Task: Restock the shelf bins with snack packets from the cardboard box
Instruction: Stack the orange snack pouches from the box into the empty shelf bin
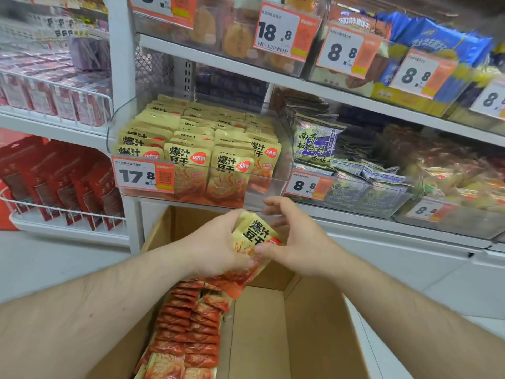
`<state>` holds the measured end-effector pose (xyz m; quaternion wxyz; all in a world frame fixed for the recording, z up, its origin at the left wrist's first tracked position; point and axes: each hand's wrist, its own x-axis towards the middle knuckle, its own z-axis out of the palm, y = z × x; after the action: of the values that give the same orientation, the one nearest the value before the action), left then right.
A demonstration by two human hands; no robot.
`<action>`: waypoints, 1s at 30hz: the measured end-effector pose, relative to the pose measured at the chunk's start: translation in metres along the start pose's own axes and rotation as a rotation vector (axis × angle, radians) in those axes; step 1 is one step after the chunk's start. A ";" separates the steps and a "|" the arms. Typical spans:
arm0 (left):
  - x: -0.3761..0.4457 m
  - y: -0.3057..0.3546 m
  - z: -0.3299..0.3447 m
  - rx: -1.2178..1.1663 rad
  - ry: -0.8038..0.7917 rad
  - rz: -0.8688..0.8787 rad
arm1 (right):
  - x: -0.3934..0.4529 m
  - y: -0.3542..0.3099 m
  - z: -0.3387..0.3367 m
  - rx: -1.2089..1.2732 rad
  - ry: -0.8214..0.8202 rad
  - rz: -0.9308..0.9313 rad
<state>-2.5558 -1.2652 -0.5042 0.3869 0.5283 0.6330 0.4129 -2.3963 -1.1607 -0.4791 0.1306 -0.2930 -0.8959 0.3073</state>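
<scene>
Hands: left hand grips snack packets; right hand pinches them
Cardboard box: packet rows; clear bin: full

Our hands above the box, under the bin

We hold snack packets between left hand and right hand, over the cardboard box; the shelf bin stands behind, above.

Glossy foil packets – matt cardboard box (clear plastic bin).
</scene>
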 end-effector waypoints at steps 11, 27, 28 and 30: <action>0.002 0.010 0.001 0.230 -0.158 0.093 | -0.007 0.002 -0.001 0.068 -0.077 0.006; 0.004 0.021 -0.003 0.376 -0.250 0.077 | -0.007 -0.006 -0.012 0.037 -0.189 0.048; 0.005 0.021 -0.004 0.384 -0.247 0.081 | -0.007 -0.007 -0.012 0.025 -0.194 0.056; 0.006 0.022 -0.006 0.388 -0.224 0.082 | -0.005 -0.009 -0.014 -0.009 -0.179 0.075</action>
<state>-2.5542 -1.2572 -0.4816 0.3289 0.6608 0.6315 0.2375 -2.3907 -1.1632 -0.4631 0.0374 -0.2984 -0.8937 0.3330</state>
